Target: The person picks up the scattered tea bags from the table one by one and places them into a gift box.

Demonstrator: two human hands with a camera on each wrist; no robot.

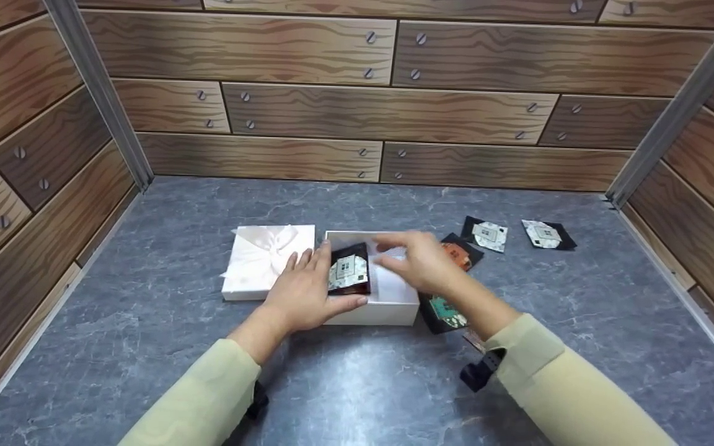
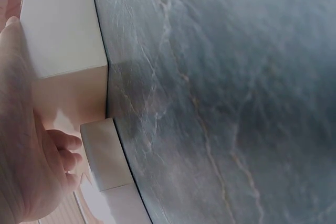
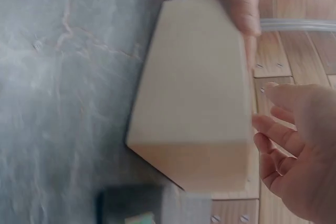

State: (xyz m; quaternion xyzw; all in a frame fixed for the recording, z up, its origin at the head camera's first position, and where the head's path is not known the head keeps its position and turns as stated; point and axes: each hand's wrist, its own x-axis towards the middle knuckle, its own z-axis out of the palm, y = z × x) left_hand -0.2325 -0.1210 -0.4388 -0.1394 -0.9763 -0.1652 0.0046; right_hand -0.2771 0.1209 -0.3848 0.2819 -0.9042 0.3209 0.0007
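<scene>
A white open box [image 1: 370, 313] stands on the table, with black packets with a white patterned label [image 1: 349, 271] lying in its left part. My left hand [image 1: 304, 291] rests at the box's left front corner, its fingers straight along the left side and its thumb along the front rim. Over the right part of the box hovers my right hand [image 1: 422, 263], fingers loosely bent and nothing between them. From the right wrist view, this hand [image 3: 294, 145] shows beside the box wall [image 3: 194, 77], apart from it.
Left of the box lies a white lid [image 1: 251, 254] with a ribbon bow. Against the box's right side are an orange-labelled packet [image 1: 457, 255] and a green-labelled packet [image 1: 447, 313]. Two white-labelled packets [image 1: 488, 234] [image 1: 546, 235] lie farther right. Wood-patterned walls [image 1: 307, 111] enclose the table.
</scene>
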